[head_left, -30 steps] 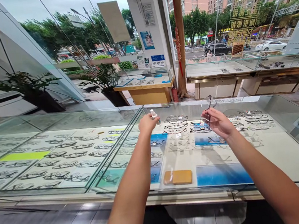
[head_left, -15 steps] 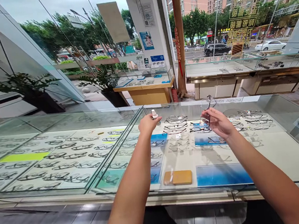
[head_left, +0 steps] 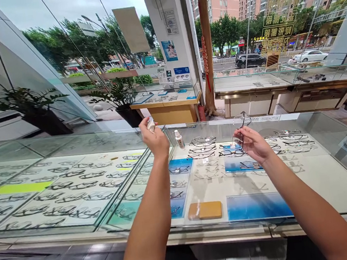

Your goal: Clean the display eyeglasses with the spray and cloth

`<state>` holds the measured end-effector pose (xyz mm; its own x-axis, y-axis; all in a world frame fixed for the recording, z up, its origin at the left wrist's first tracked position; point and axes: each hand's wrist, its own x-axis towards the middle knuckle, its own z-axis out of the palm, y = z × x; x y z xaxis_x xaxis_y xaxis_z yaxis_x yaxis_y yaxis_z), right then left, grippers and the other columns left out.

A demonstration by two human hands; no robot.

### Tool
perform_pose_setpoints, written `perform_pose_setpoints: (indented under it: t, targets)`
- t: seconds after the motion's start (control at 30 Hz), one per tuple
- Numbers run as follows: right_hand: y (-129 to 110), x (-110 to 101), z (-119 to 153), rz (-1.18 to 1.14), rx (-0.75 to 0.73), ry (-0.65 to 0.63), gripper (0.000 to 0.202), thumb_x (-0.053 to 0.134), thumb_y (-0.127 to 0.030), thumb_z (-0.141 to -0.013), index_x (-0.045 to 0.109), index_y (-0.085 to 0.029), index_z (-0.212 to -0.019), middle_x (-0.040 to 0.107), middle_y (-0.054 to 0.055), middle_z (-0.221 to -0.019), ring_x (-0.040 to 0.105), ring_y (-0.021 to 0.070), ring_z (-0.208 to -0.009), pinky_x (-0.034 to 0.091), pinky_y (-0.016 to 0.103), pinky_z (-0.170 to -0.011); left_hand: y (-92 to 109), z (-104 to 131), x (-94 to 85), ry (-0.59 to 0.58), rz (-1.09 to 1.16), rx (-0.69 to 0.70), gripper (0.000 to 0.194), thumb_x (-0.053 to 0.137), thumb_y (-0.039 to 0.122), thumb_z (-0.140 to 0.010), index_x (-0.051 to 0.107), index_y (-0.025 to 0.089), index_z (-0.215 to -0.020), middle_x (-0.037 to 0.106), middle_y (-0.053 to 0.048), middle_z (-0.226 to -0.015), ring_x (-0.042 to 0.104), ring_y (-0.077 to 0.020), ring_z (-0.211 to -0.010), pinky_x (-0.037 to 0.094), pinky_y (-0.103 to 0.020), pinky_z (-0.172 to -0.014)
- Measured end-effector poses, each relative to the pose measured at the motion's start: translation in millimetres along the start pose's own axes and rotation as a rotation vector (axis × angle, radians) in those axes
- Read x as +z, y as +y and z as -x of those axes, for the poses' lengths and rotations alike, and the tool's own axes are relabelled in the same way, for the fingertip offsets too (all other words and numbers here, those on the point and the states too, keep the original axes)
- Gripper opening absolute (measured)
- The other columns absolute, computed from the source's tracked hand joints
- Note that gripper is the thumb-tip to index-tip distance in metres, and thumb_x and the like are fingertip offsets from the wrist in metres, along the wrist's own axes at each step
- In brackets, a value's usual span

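- Eyeglasses (head_left: pixel 241 120), thin-rimmed, one pair: right of centre in the frame, tilted up above the glass-topped counter (head_left: pixel 224 231), pinched in the fingers of the right hand (head_left: pixel 255 144). Likely light and springy; lenses probably slick and easily smudged, slim arms easily bent. Best grip, by judgement: rim edge or bridge, lightly, clear of the lens faces.
- White wad (head_left: pixel 151 125), crumpled, cloth or tissue, which cannot be told: left of centre, closed in the curled fingers of the left hand (head_left: pixel 157 144). Presumably soft, near weightless, forgiving of a firm squeeze.
- Bottle (head_left: pixel 179 140), small, white-capped: upright at centre, between the hands. Probably light, smooth, stiff enough; sound hold around the body, below the cap.
- Case (head_left: pixel 205 211), tan, flat: lower centre, nearer the counter's front edge. Contents unseen; weight uncertain.
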<state>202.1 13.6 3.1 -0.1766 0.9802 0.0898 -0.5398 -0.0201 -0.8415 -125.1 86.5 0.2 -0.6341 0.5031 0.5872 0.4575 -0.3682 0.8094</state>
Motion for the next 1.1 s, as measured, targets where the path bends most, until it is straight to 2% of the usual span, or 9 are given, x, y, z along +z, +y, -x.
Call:
perform_pose_setpoints:
  t: [0.1, 0.2, 0.3, 0.37, 0.5, 0.6, 0.73, 0.97, 1.1]
  targets:
    - [1, -1, 0, 0.018, -0.019, -0.003, 0.04, 0.099, -0.044, -0.061, 0.067, -0.024, -0.076, 0.075, -0.001, -0.09, 0.066, 0.0158, -0.092, 0.05, 0.03, -0.084, 18, 11, 7.7, -0.154, 0.41, -0.063, 0.057, 0.057, 0.013, -0.086, 0.043, 0.023, -0.14, 0.072, -0.008, -0.121, 0.067, -0.0182, -0.102, 0.052, -0.031, -0.095]
    - [1, -1, 0, 0.025, -0.035, 0.002, 0.041, 0.099, -0.045, -0.06, 0.068, -0.024, -0.076, 0.075, -0.001, -0.09, 0.066, 0.016, -0.091, 0.05, 0.03, -0.084, 40, 34, 14.8, -0.486, 0.74, -0.24, 0.055, 0.067, 0.011, -0.081, 0.05, 0.024, -0.131, 0.072, -0.01, -0.13, 0.068, -0.0158, -0.102, 0.054, -0.024, -0.083]
    - [0, 1, 1, 0.015, -0.034, 0.01, 0.044, 0.101, -0.046, -0.056, 0.068, -0.024, -0.074, 0.075, -0.001, -0.089, 0.065, 0.0152, -0.09, 0.049, 0.029, -0.083, 54, 60, 20.2, -0.797, 0.869, -0.467, 0.037, 0.073, 0.016, -0.085, 0.061, 0.019, -0.12, 0.07, -0.014, -0.137, 0.07, -0.0178, -0.106, 0.055, -0.022, -0.073]
    - [-2, 3, 3, 0.017, -0.034, 0.017, 0.046, 0.102, -0.047, -0.053, 0.069, -0.025, -0.073, 0.075, -0.002, -0.089, 0.065, 0.0152, -0.09, 0.049, 0.029, -0.084, 58, 74, 23.8, -0.893, 0.894, -0.633, 0.029, 0.073, 0.019, -0.089, 0.066, 0.017, -0.116, 0.074, -0.013, -0.122, 0.071, -0.0172, -0.097, 0.056, -0.023, -0.07]
    - [-2, 6, 4, 0.057, -0.057, 0.013, 0.046, 0.101, -0.05, -0.053, 0.068, -0.025, -0.071, 0.075, -0.001, -0.09, 0.064, 0.0168, -0.092, 0.048, 0.031, -0.085, 62, 93, 29.1, -0.973, 0.904, -0.925, 0.033, 0.064, 0.024, -0.099, 0.065, 0.02, -0.132, 0.069, -0.002, -0.085, 0.066, -0.0141, -0.069, 0.057, -0.026, -0.066]
    - [1, 7, 5, 0.095, -0.073, 0.001, 0.043, 0.099, -0.05, -0.058, 0.067, -0.025, -0.072, 0.074, 0.0, -0.09, 0.063, 0.0179, -0.094, 0.046, 0.032, -0.085, 68, 100, 30.3, -0.977, 0.883, -1.08, 0.037, 0.054, 0.022, -0.103, 0.06, 0.02, -0.139, 0.067, -0.001, -0.082, 0.063, -0.0142, -0.062, 0.057, -0.029, -0.063]
    - [7, 7, 3, 0.122, -0.09, 0.003, 0.039, 0.096, -0.047, -0.062, 0.068, -0.025, -0.073, 0.07, 0.001, -0.09, 0.06, 0.018, -0.094, 0.044, 0.033, -0.084, 74, 106, 32.1, -0.956, 0.803, -1.217, 0.039, 0.048, 0.009, -0.094, 0.063, 0.012, -0.13, 0.066, -0.002, -0.076, 0.063, -0.0161, -0.059, 0.055, -0.03, -0.057]
    - [12, 12, 4, 0.153, -0.089, 0.024, 0.04, 0.096, -0.049, -0.058, 0.067, -0.024, -0.069, 0.066, 0.0, -0.086, 0.051, 0.0159, -0.081, 0.041, 0.031, -0.08, 66, 118, 35.3, -1.037, 0.705, -1.043, 0.019, 0.078, 0.006, -0.072, 0.071, 0.012, -0.09, 0.064, 0.0, -0.07, 0.056, -0.0094, -0.057, 0.049, -0.021, -0.057]
    - [14, 14, 5, 0.201, -0.141, 0.035, 0.039, 0.095, -0.05, -0.06, 0.068, -0.024, -0.068, 0.063, -0.002, -0.08, 0.051, 0.0162, -0.082, 0.04, 0.03, -0.082, 61, 123, 35.8, -1.088, 0.662, -0.992, 0.036, 0.096, 0.023, -0.064, 0.073, 0.014, -0.09, 0.058, 0.005, -0.064, 0.051, -0.0071, -0.052, 0.047, -0.021, -0.054]
